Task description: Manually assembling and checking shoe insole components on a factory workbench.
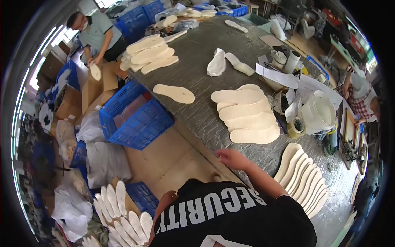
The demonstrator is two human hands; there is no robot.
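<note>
Head view: right hand (pixel 233 159) just below mid-frame, by the table (pixel 193 57) edge; fingers loosely bent, nothing seen pinched. Left hand (pixel 168 201) lower centre, partly behind the shirt (pixel 263 224); its fingers, cannot tell. Overlapping insole pile (pixel 249 115) right of centre, fanned insole row (pixel 302 177) lower right. Step, judged: between handlings, probably arranging insoles. Next move likely calls for a light edge grip on one

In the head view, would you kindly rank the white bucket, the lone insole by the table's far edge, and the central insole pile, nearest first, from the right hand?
1. Insole pile, just ahead.
2. White bucket, to the right.
3. Lone insole, farthest ahead.
</note>
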